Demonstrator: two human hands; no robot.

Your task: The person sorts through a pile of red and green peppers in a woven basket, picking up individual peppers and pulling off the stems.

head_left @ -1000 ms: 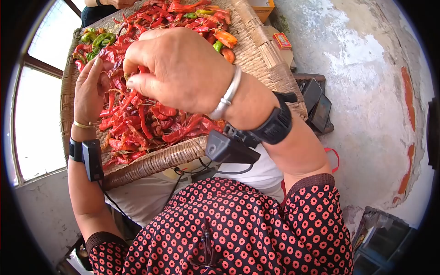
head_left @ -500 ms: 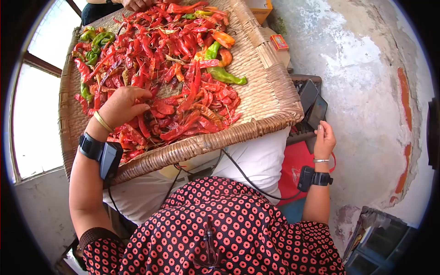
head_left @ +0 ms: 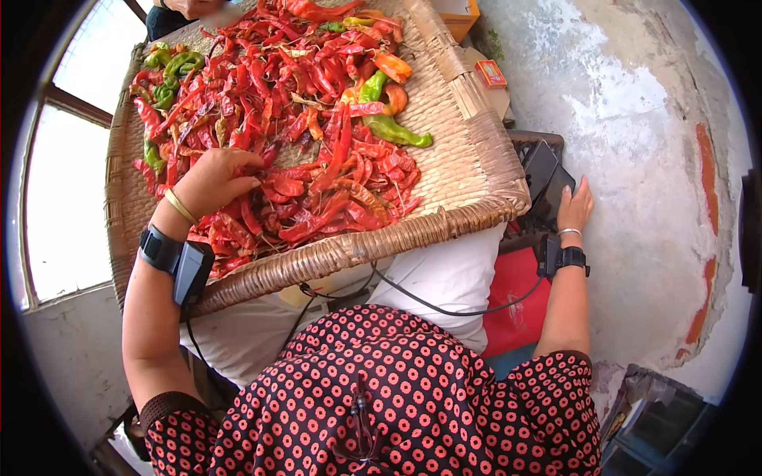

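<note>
My left hand (head_left: 216,182) rests on a heap of red chili peppers (head_left: 302,87) in a woven tray (head_left: 452,151). Its fingers are bent, with the thumb apart from them; no pepper is plainly gripped. My right hand (head_left: 575,208) is off the tray's right side, thumb and fingers apart. The thumb touches or nearly touches the edge of a dark phone (head_left: 558,194). Another dark phone (head_left: 540,165) leans beside it. Green peppers (head_left: 397,132) lie along the heap's right edge, others at the upper left.
Another person's hand (head_left: 193,8) is at the tray's far edge. An orange box (head_left: 456,17) and a small red box (head_left: 491,73) stand beyond the right corner. A red bag (head_left: 516,305) hangs below my right wrist. A black cable (head_left: 429,308) crosses my lap.
My right hand has moved slightly up and right to the phone's edge, its pinched fingers spreading. My left hand stays on the peppers. The other person's hand has shifted left.
</note>
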